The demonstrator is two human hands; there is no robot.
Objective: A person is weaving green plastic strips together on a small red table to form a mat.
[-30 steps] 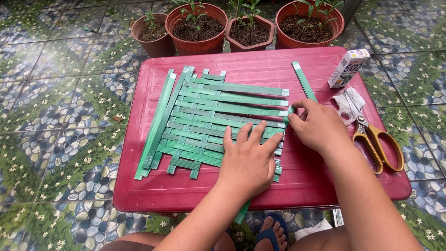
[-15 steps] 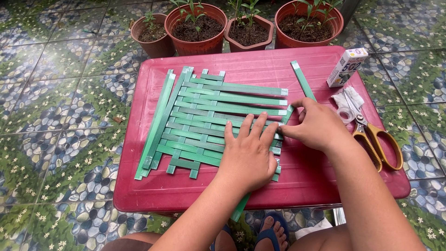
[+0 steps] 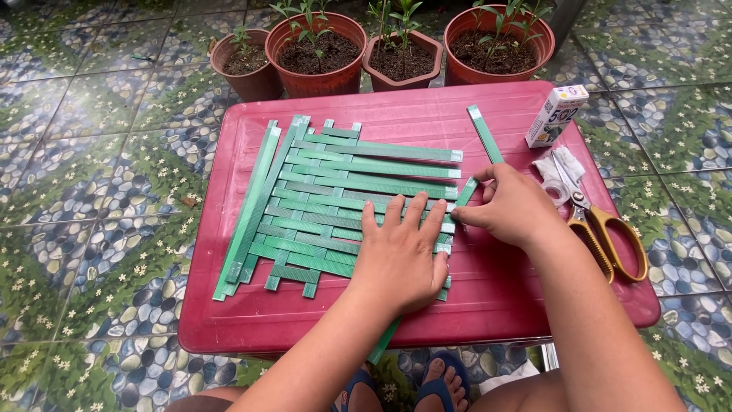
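A mat of woven green strips lies on a low red plastic table. My left hand presses flat on the mat's near right part, fingers spread. At the mat's right edge, my right hand pinches one green strip between thumb and fingers. That strip runs under my left hand and sticks out past the table's front edge. Several loose green strips lie along the mat's left side. Another single strip lies at the back right.
Yellow-handled scissors, a crumpled white wrapper and a small white box sit at the table's right. Several clay pots with plants stand behind the table. Pebble-patterned floor tiles surround it. My feet in blue sandals show below.
My right hand has shifted slightly left toward the mat's edge, still on the strip. My left hand stays pressed on the mat.
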